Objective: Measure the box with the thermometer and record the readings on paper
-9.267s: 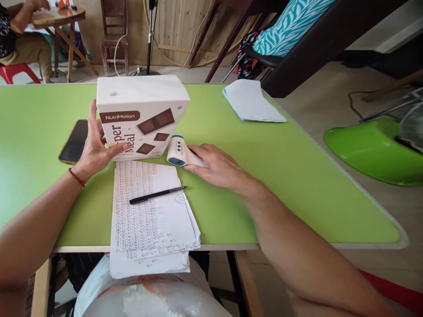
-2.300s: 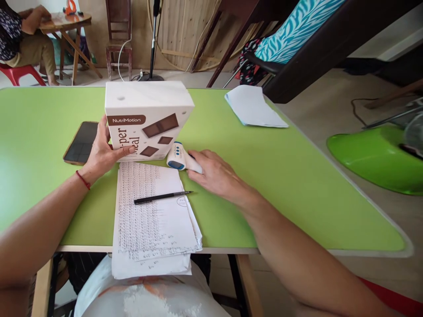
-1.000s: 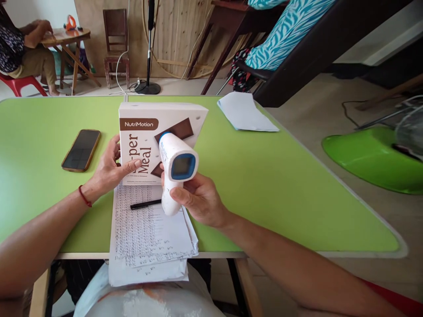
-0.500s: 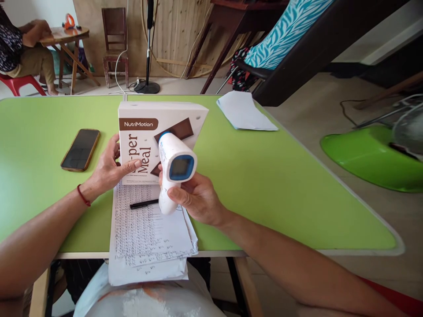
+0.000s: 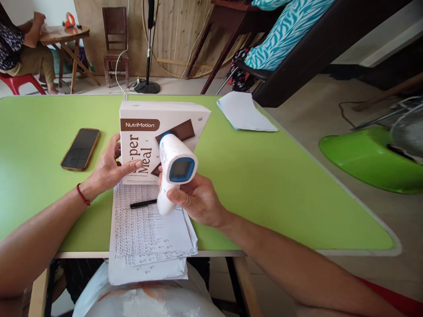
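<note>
My left hand (image 5: 112, 165) grips the left side of a white NutriMotion box (image 5: 139, 149), thumb across its front and fingers behind. The box stands tilted above a stack of handwritten papers (image 5: 142, 237). In my right hand (image 5: 198, 200) is a white infrared thermometer (image 5: 175, 152) with a blue-rimmed screen, its handle wrapped by my fingers. The thermometer's front end points at the box's face and covers part of the print; whether they touch I cannot tell. A black pen (image 5: 142, 204) lies on the papers, partly hidden behind the thermometer handle.
On the green table (image 5: 271, 198) a phone (image 5: 81, 149) lies at left and folded white papers (image 5: 245, 112) at the far right. A green plastic chair (image 5: 366, 160) stands off the right edge. Beyond are a fan stand (image 5: 148, 86), a wooden chair (image 5: 115, 39) and two seated people.
Both hands, the box and the thermometer hold almost the same place, with only a slight shift. In the background, the seated people have moved their arms.
</note>
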Demonstrator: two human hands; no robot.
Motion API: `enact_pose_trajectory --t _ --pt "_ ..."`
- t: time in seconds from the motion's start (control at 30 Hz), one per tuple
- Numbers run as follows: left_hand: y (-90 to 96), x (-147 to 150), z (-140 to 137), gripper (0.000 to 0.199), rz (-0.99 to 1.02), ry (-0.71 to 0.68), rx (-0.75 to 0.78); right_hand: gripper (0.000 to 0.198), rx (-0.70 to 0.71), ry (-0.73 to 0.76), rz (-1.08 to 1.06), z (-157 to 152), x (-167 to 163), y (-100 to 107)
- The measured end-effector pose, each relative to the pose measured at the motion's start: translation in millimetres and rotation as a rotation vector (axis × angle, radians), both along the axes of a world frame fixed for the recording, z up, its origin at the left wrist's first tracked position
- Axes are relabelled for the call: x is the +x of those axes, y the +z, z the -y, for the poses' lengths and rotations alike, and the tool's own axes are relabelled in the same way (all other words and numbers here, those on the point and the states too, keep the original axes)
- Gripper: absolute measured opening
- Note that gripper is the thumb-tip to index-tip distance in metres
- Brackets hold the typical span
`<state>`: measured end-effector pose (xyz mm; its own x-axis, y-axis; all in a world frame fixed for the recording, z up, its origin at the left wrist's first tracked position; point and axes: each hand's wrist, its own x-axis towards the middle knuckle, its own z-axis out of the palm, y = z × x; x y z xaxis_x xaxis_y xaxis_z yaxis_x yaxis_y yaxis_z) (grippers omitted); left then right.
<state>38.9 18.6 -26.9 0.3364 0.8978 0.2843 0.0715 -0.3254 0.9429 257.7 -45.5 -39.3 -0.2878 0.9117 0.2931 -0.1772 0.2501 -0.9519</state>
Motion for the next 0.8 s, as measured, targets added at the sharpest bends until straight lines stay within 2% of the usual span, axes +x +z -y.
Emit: enact_pose_trajectory --t 0.27,0.5,0.7,0.8 --pt "-2.0 0 -1 0.065 0.05 -0.017 -0.017 0.036 -0.014 0.019 -0.009 -1 0 1" --pt "-1.7 1 -1 0.065 0.106 0.022 0.094 0.035 0.072 -0.022 0.046 1 5 7" --pt "-7.2 -11 -20 0.075 0.121 0.114 0.181 0.036 0.196 -0.191 0.246 -15 28 8" --pt "-16.8 -19 -32 0.078 0.129 0.121 0.19 0.046 0.246 -0.214 0.437 -28 47 8"
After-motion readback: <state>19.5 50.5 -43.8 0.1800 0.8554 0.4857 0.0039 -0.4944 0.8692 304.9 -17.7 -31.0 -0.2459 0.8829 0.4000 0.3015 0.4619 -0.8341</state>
